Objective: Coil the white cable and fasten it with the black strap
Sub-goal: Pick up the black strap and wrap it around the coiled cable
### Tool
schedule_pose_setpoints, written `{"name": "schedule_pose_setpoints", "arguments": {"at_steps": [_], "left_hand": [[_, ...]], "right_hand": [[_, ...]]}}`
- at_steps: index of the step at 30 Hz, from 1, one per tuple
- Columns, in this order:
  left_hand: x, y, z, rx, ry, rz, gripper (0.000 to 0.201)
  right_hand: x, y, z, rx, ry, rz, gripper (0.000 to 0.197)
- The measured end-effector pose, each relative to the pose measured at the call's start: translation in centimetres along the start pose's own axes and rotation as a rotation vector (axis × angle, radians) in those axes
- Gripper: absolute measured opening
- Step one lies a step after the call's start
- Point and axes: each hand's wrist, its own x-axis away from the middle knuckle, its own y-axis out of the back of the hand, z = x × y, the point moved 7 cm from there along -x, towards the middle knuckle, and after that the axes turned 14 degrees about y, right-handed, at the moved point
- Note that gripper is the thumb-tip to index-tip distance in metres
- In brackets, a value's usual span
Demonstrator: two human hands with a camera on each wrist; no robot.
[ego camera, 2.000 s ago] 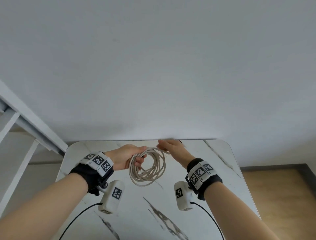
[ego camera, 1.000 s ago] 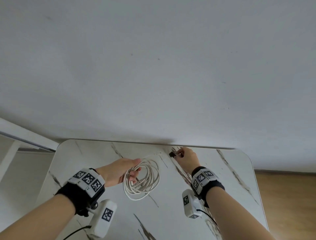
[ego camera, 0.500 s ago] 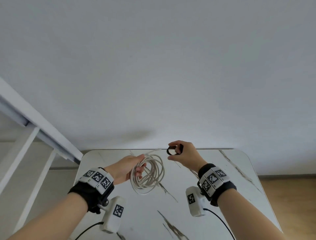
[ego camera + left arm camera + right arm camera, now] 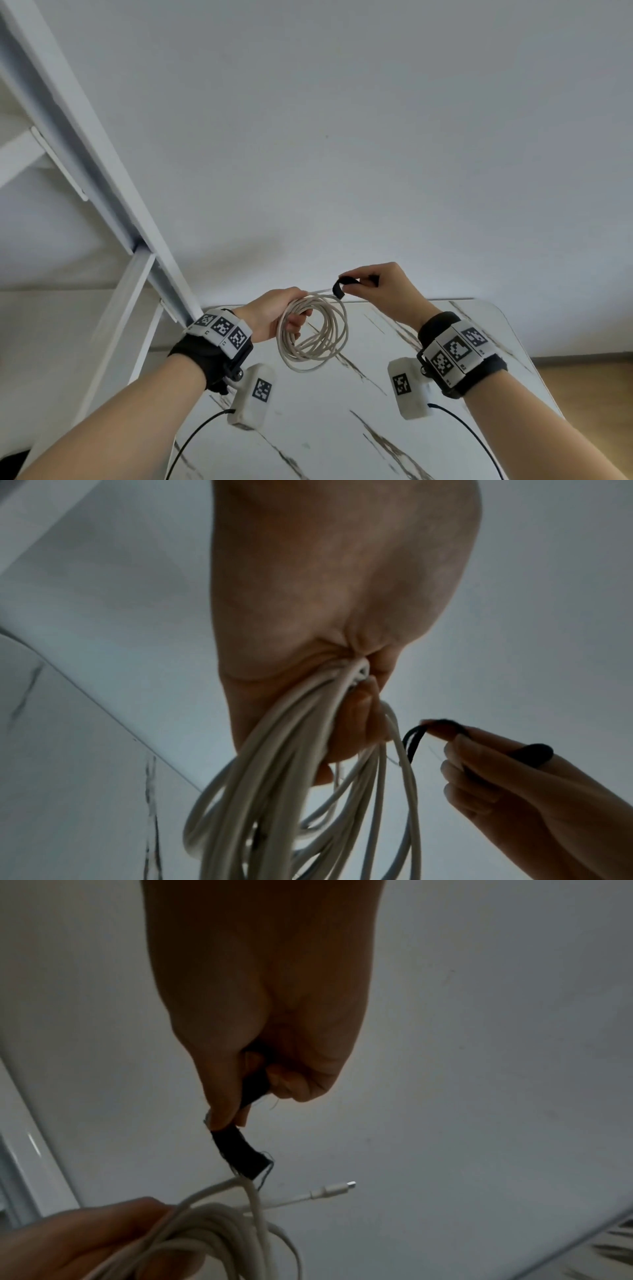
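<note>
Since the previous frame the right hand (image 4: 387, 291) has carried the strap (image 4: 342, 286) left until it hangs just beside the coil's far rim, presumably to wrap there. Left hand (image 4: 274, 317) grips the cable (image 4: 313, 334) bunched into loose round loops above the table (image 4: 342, 428). Right thumb and fingers pinch the soft, frayed black strap; the cable is smooth and white.

Both hands are up over the tabletop (image 4: 445, 428). Left hand (image 4: 274, 317) grips the cable coil (image 4: 313, 334) at its upper left, loops hanging down. Right hand (image 4: 390, 291), right of it, pinches the strap (image 4: 342, 286) touching the coil's top. Wall (image 4: 342, 137) behind.
</note>
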Motion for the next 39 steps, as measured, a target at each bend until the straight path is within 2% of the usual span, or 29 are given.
{"name": "schedule_pose_setpoints", "arguments": {"at_steps": [2, 6, 12, 14, 19, 23, 29, 35, 39], "left_hand": [[0.4, 0.0, -0.2, 0.013, -0.01, 0.013, 0.04], [1.0, 0.0, -0.8, -0.008, -0.021, 0.021, 0.042], [1.8, -0.5, -1.9, -0.052, 0.001, 0.025, 0.039], [1.9, -0.9, -2.2, -0.071, 0.007, 0.036, 0.04], [2.0, -1.6, -2.8, -0.113, 0.002, 0.028, 0.036], [2.0, -1.8, -3.1, -0.126, -0.008, 0.029, 0.034], [2.3, -3.4, -3.1, -0.175, -0.001, 0.052, 0.033], [2.1, -4.4, -2.7, -0.123, -0.005, 0.093, 0.033], [2.4, -5.3, -2.8, -0.123, -0.013, 0.168, 0.032]], "right_hand": [[-0.1, 0.5, 1.3, -0.034, 0.001, -0.004, 0.007], [-0.7, 0.8, 3.3, -0.006, 0.037, 0.063, 0.008], [-1.3, 0.0, 5.3, -0.059, 0.072, 0.336, 0.01], [-1.5, 0.0, 5.2, -0.02, 0.074, 0.39, 0.01], [-2.4, -0.3, 4.6, 0.09, 0.063, 0.508, 0.025], [-2.4, -0.9, 4.7, 0.203, 0.062, 0.625, 0.011], [-3.1, -0.8, 4.8, 0.184, 0.107, 0.574, 0.01], [-3.3, -0.6, 3.7, 0.157, 0.146, 0.503, 0.011], [-3.2, 0.0, 2.5, 0.118, 0.123, 0.452, 0.011]]}}
